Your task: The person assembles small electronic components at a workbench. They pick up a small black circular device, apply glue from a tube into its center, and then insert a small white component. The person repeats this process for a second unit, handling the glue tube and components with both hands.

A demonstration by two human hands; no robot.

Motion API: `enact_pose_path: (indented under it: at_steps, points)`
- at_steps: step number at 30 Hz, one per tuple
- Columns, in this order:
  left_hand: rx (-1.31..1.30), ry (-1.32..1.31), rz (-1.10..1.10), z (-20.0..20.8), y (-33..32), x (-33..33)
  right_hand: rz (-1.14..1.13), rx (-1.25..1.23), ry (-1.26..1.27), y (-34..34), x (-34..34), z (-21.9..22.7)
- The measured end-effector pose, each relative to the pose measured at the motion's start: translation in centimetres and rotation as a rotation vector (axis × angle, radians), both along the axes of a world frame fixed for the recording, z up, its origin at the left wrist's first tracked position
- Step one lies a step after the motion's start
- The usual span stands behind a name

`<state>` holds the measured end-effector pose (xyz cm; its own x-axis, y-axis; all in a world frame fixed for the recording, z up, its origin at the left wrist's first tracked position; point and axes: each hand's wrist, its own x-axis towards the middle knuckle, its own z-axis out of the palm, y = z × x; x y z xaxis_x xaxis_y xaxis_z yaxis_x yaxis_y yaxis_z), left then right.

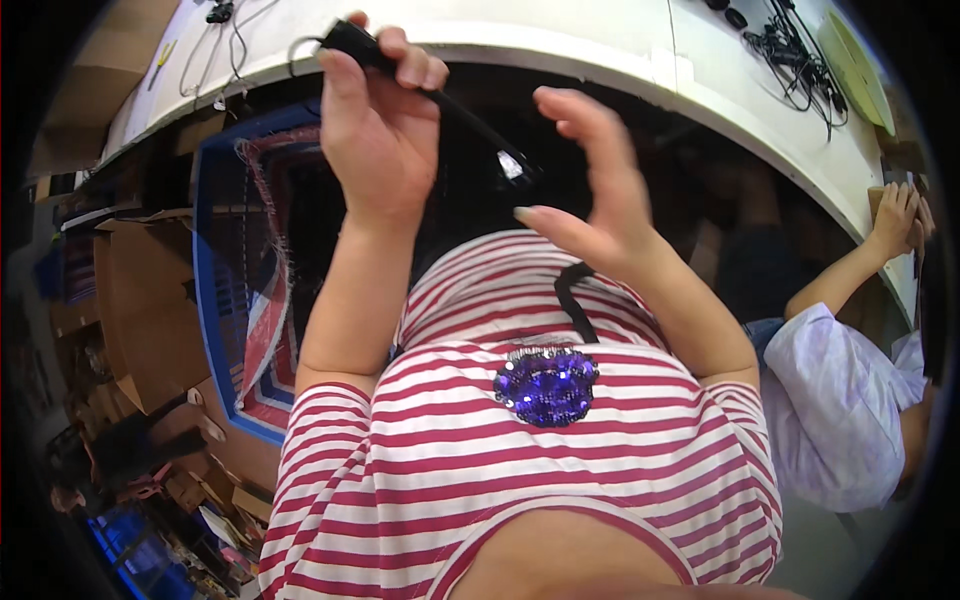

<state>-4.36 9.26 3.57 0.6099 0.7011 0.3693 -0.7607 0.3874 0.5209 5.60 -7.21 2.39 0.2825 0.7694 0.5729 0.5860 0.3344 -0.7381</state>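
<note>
My left hand (375, 120) is raised in front of me and grips a black cable adapter (362, 45) near the white table's edge. A short black lead runs from it down to a black plug (512, 165) with a pale metal tip. My right hand (595, 190) hovers just right of that plug, fingers apart and holding nothing. A black strap (572, 300) hangs over my red-and-white striped shirt, above a purple sequin patch (547, 385).
The curved white table (600, 45) carries tangled black cables (795, 55) at the far right and more cables (215, 40) at the far left. A blue plastic crate (225, 280) lined with striped woven bag stands at my left, beside cardboard boxes (135, 300). A person in a pale shirt (835, 400) works at my right.
</note>
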Motion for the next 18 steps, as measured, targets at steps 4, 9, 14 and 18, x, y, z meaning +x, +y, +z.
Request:
enact_pose_path:
  at_steps: [4, 9, 14, 18]
  points:
    - [-0.032, 0.027, -0.023, -0.6, -0.1, 0.4, 0.186, -0.469, 0.250, 2.3, 1.0, -6.7]
    - [0.078, 0.069, 0.053, 0.1, 0.4, -0.6, 0.134, -0.720, 0.170, 2.9, 1.3, -10.4]
    - [0.127, 0.079, 0.100, 0.8, 1.1, -1.0, 0.093, -0.721, -0.071, 2.6, 2.6, -15.1]
    - [0.166, 0.086, 0.132, 2.3, 1.7, -1.8, 0.129, -0.835, -0.183, 3.2, 2.1, -16.4]
